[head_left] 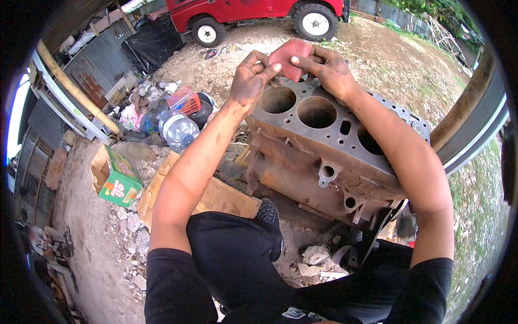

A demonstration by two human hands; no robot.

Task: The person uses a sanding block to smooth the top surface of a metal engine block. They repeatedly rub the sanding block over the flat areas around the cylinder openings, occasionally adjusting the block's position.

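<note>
Both my hands hold a folded red abrasive sheet (288, 54) above the far edge of a rusty engine block (291, 162). My left hand (251, 78) pinches its left side, thumb on the front. My right hand (326, 70) grips its right side, thumb pressed on the face. Beneath them the block's grey top surface (270, 121) shows large round bores (317, 112), small holes and an oblong opening; my right forearm crosses over part of it.
A red vehicle (259, 11) stands behind. Leftward lie plastic junk, a large bottle (178, 129), a green carton (118, 178) and flattened cardboard (216, 200) among rubble. A wooden post (458, 108) rises at right. Another person (46, 243) is at far left.
</note>
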